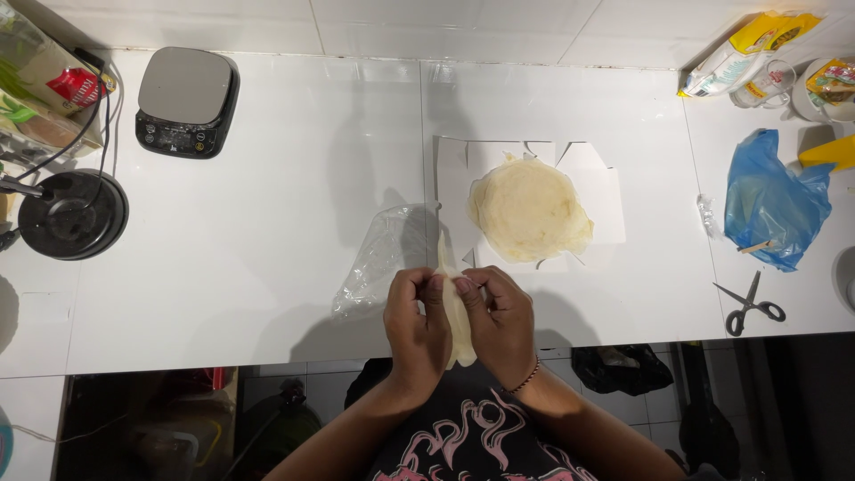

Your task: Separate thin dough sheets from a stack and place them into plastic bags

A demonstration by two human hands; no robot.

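The left hand (417, 328) and right hand (497, 319) pinch a pale dough sheet (454, 307) upright between them, fingers closed on it; it seems folded; the dough stack (531, 211) lies beyond.

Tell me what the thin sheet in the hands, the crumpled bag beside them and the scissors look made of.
Sheet: pale, limp and slightly see-through, likely raw dough or pastry, matching the round stack on white paper.
Bag: clear thin plastic, judging by glossy wrinkles.
Scissors: grey blades, probably metal; dark handles, seemingly plastic.
Both hands, left and right, pinch the sheet.
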